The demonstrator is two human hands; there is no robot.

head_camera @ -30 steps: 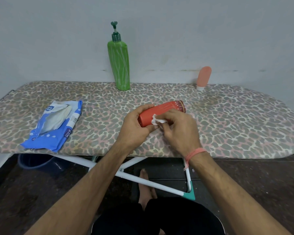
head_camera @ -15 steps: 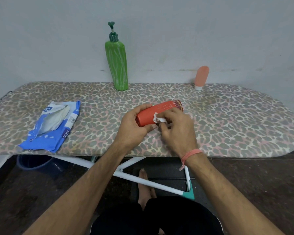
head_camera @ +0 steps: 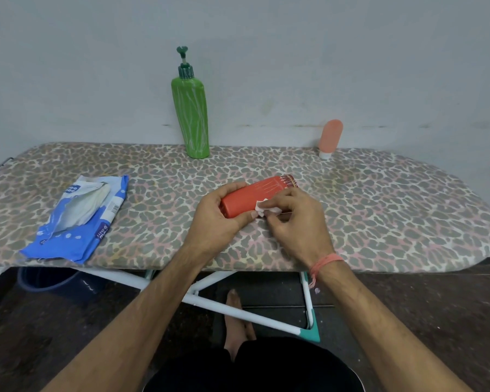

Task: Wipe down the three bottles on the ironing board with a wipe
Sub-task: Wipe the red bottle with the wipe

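I judge the job to be in its first third: the red-orange plastic bottle with the patterned end (head_camera: 256, 198) is the one under the wipe, and I cannot tell how much of its skin has been covered. The tall green plastic pump bottle (head_camera: 192, 120) stands upright behind the red bottle at the far edge of the leopard-print ironing board (head_camera: 379, 210), and the small peach squeeze tube standing on its white cap (head_camera: 329, 138) stands behind the red bottle and off to its right, against the wall; neither is being handled, so I take both as left to do. The red bottle lies on its side, held just above the board near its front edge. My left hand (head_camera: 215, 219) grips its plain end, fingers and thumb curled round it. My right hand (head_camera: 294, 219) pinches the small crumpled white wipe (head_camera: 263, 207) against the bottle's near side, about midway along, fingers bent over the wipe. The opened blue and white wipes packet (head_camera: 77, 219) lies flat, well left of the red bottle.
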